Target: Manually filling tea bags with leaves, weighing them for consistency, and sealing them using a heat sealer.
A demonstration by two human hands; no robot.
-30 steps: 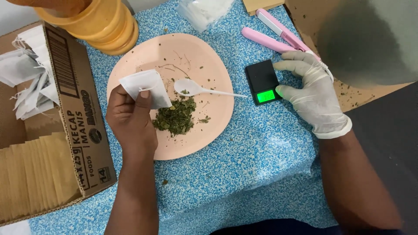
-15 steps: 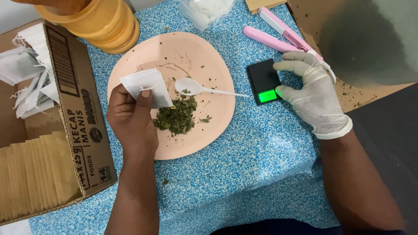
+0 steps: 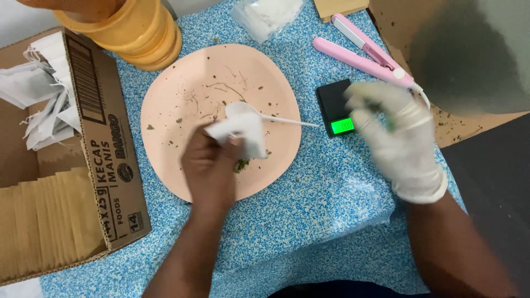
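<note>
The bare left hand lies over the 5 o'clock part of a round peach plate, its fingers pinched together on a small white paper sachet that stands up above the knuckles. Just under the sachet a little heap of green dried herb peeps out (most of it is covered by the hand). A white plastic spoon rests on the plate with its bowl touching the sachet's top edge and its handle pointing to 3 o'clock, over the rim.

The right hand, in a white glove, hovers at 3 o'clock from the plate, just beside a small black pocket scale with a lit green display. The glove is motion-blurred; the fingers seem spread and holding nothing, though I cannot tell for sure.

At 1 o'clock from the scale lies a pink flat-jawed sealing iron. A stack of orange bowls stands at 11 o'clock from the plate, and a cardboard box of paper sachets sits at 9 o'clock. Everything rests on a blue speckled tablecloth.
</note>
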